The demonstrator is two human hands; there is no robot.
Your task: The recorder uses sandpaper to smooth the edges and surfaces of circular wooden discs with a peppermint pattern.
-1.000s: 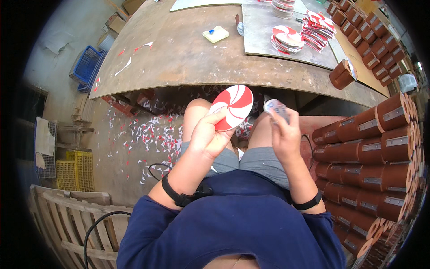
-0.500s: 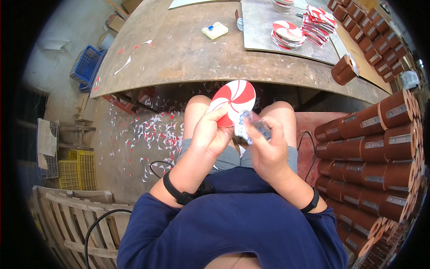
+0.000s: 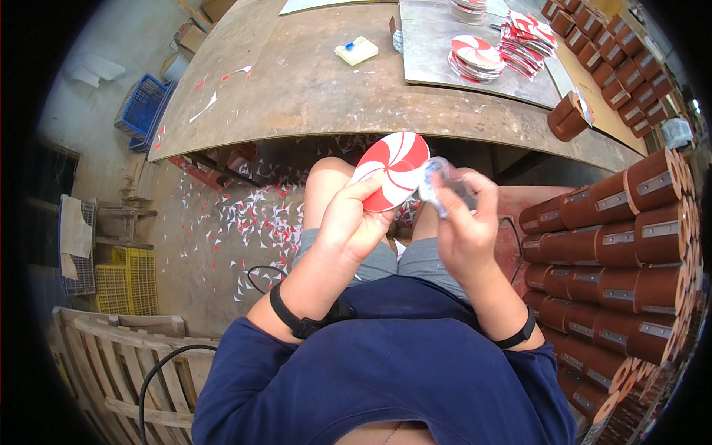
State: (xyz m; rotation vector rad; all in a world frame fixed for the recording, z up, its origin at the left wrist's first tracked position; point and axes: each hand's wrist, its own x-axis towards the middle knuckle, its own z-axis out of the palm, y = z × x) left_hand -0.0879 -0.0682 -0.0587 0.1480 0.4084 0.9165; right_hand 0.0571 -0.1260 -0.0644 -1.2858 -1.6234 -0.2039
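My left hand (image 3: pixel 348 219) grips a round red-and-white swirl disc (image 3: pixel 393 169) by its lower edge, held up over my knees in front of the table edge. My right hand (image 3: pixel 463 222) holds a small roll of clear tape (image 3: pixel 437 178) pressed against the disc's right rim. Both wrists wear black bands. I sit with bare knees under the workbench.
A brown workbench (image 3: pixel 297 81) lies ahead with a grey board (image 3: pixel 437 44), stacks of swirl discs (image 3: pixel 475 55), red-and-white cut pieces (image 3: pixel 528 33) and a yellow pad (image 3: pixel 356 50). Brown cylinders (image 3: pixel 630 245) are stacked at my right. Paper scraps litter the floor (image 3: pixel 245 222). A wooden pallet (image 3: pixel 119 363) lies lower left.
My right hand moved left from beside the disc and brought the clear tape roll up against the disc's right edge. The left hand kept holding the disc in place.
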